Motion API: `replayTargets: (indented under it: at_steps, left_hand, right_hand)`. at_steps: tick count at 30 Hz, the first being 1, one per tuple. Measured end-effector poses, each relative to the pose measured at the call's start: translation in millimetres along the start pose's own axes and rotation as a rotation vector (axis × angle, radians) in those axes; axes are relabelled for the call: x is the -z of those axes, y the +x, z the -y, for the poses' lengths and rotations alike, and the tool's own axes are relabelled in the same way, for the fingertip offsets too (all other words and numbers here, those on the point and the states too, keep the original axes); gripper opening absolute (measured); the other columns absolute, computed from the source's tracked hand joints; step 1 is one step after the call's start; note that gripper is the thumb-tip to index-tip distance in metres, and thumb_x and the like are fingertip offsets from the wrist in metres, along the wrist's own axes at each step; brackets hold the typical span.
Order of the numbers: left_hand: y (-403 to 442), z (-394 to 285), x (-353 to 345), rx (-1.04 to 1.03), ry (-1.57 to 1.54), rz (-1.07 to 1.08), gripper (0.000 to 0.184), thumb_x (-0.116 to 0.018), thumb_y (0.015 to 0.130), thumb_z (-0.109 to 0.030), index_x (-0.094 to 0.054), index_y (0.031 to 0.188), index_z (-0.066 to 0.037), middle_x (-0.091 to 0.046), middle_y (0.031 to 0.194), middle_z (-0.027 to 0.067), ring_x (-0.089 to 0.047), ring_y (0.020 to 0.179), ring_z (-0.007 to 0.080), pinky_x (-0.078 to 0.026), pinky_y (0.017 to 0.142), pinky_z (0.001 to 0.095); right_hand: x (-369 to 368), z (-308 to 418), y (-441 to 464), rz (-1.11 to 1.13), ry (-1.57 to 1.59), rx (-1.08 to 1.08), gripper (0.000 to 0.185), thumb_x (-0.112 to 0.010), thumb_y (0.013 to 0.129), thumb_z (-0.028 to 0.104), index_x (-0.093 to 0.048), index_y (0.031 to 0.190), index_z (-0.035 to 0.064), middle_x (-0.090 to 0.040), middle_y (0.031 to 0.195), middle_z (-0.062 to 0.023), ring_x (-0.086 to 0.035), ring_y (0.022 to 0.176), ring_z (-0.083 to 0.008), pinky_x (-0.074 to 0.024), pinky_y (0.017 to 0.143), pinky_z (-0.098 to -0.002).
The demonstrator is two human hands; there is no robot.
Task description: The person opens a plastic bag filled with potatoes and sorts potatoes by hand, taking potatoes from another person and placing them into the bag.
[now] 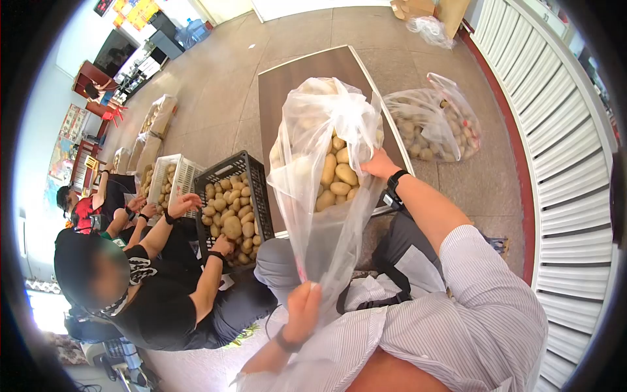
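Observation:
A large clear plastic bag [307, 171] full of potatoes [339, 173] lies on a dark brown board [277, 81] with pale edges. Low in the view, my left hand [304, 312] is closed on the loose near end of the bag, which stretches out toward me. My right hand [379, 164] is at the bag's right side, fingers closed on its plastic beside the potatoes. A white gathered knot of plastic [351, 111] shows on top of the bag.
At the left a co-worker [157, 294] reaches into a black crate [260, 189] of potatoes. A white crate [189, 171] and further people are beyond. More bagged potatoes [424, 127] lie on the floor right of the board. A white radiator [562, 144] runs along the right.

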State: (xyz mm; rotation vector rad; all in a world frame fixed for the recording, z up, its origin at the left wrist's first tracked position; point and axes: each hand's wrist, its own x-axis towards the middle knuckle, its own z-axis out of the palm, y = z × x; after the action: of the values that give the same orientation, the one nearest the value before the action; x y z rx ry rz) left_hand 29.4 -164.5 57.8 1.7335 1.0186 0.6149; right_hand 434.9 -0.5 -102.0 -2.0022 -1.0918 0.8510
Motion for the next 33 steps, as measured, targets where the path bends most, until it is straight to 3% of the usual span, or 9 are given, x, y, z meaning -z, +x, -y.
replayTargets:
  at_steps: [11, 14, 16, 20, 23, 26, 28, 32, 33]
  left_hand:
    - [132, -53, -13, -0.476, 0.241, 0.086, 0.023, -0.058, 0.091, -0.010, -0.050, 0.071, -0.001, -0.044, 0.062, 0.0111, -0.046, 0.057, 0.0297, -0.036, 0.054, 0.0371]
    - [160, -42, -14, -0.565, 0.257, 0.232, 0.022, -0.062, 0.089, -0.012, -0.052, 0.073, -0.002, -0.047, 0.066, 0.0123, -0.048, 0.064, 0.0335, -0.038, 0.058, 0.0397]
    - [171, -37, -15, -0.654, 0.244, 0.334, 0.024, -0.064, 0.087, -0.015, -0.052, 0.073, -0.001, -0.049, 0.070, 0.0134, -0.049, 0.066, 0.0329, -0.039, 0.060, 0.0400]
    - [192, -25, -10, -0.636, 0.221, 0.483, 0.025, -0.065, 0.088, -0.018, -0.054, 0.073, -0.002, -0.051, 0.073, 0.0146, -0.050, 0.068, 0.0328, -0.040, 0.061, 0.0400]
    - [210, -14, -4, -0.545, 0.190, 0.615, 0.023, -0.063, 0.091, -0.021, -0.060, 0.078, -0.003, -0.054, 0.074, 0.0123, -0.053, 0.071, 0.0285, -0.043, 0.066, 0.0369]
    - [228, -5, 3, -0.375, -0.036, 0.598, 0.041, -0.060, 0.094, -0.036, -0.059, 0.074, -0.001, -0.057, 0.072, 0.0096, -0.055, 0.069, 0.0201, -0.042, 0.064, 0.0360]
    - [239, -4, 9, -0.132, -0.241, 0.681, 0.046, -0.054, 0.097, -0.039, -0.059, 0.072, -0.001, -0.063, 0.081, 0.0042, -0.053, 0.075, 0.0136, -0.043, 0.069, 0.0319]
    - [252, 0, 15, -0.011, -0.310, 0.748, 0.048, -0.051, 0.097, -0.041, -0.062, 0.072, -0.002, -0.068, 0.092, 0.0020, -0.054, 0.080, 0.0128, -0.043, 0.074, 0.0286]
    - [255, 8, 14, -0.034, -0.263, 0.822, 0.039, -0.052, 0.098, -0.037, -0.067, 0.087, -0.003, -0.065, 0.087, 0.0008, -0.055, 0.079, 0.0113, -0.044, 0.073, 0.0278]
  right_hand:
    - [26, 28, -16, 0.083, 0.232, 0.024, 0.070, -0.076, 0.068, 0.037, -0.057, 0.125, -0.0003, -0.063, 0.117, -0.0263, -0.064, 0.106, -0.0352, -0.0517, 0.089, -0.0383]
    - [34, 46, -26, -0.102, -0.032, 0.028, 0.071, -0.076, 0.069, 0.038, -0.057, 0.123, -0.0044, -0.064, 0.112, -0.0250, -0.063, 0.103, -0.0345, -0.0515, 0.088, -0.0386]
    - [37, 48, -26, -0.348, -0.394, 0.255, 0.076, -0.078, 0.069, 0.041, -0.055, 0.123, -0.0065, -0.063, 0.108, -0.0236, -0.062, 0.103, -0.0348, -0.0496, 0.091, -0.0397]
    - [47, 92, -36, -0.383, -0.351, 0.473, 0.081, -0.079, 0.069, 0.045, -0.052, 0.126, -0.0061, -0.061, 0.109, -0.0245, -0.060, 0.105, -0.0350, -0.0470, 0.094, -0.0406]
    - [42, 122, -20, 0.000, 0.012, 0.236, 0.078, -0.078, 0.072, 0.048, -0.056, 0.120, -0.0088, -0.061, 0.107, -0.0240, -0.059, 0.103, -0.0338, -0.0461, 0.093, -0.0399]
    - [21, 131, 6, -0.004, 0.013, 0.145, 0.056, -0.077, 0.076, 0.044, -0.063, 0.099, -0.0051, -0.062, 0.084, -0.0141, -0.061, 0.075, -0.0246, -0.0497, 0.067, -0.0359]
    - [17, 141, 19, 0.440, 0.322, -0.105, 0.040, -0.077, 0.079, 0.038, -0.061, 0.083, 0.0019, -0.055, 0.065, -0.0039, -0.052, 0.050, -0.0152, -0.0397, 0.045, -0.0285]
    - [-2, 145, 49, 0.480, 0.403, -0.098, 0.029, -0.071, 0.086, 0.033, -0.060, 0.077, 0.0081, -0.049, 0.053, 0.0010, -0.040, 0.041, -0.0088, -0.0275, 0.038, -0.0252]
    - [-5, 153, 53, 0.432, 0.466, -0.145, 0.024, -0.068, 0.087, 0.028, -0.060, 0.077, 0.0073, -0.052, 0.056, 0.0000, -0.044, 0.043, -0.0093, -0.0308, 0.039, -0.0248]
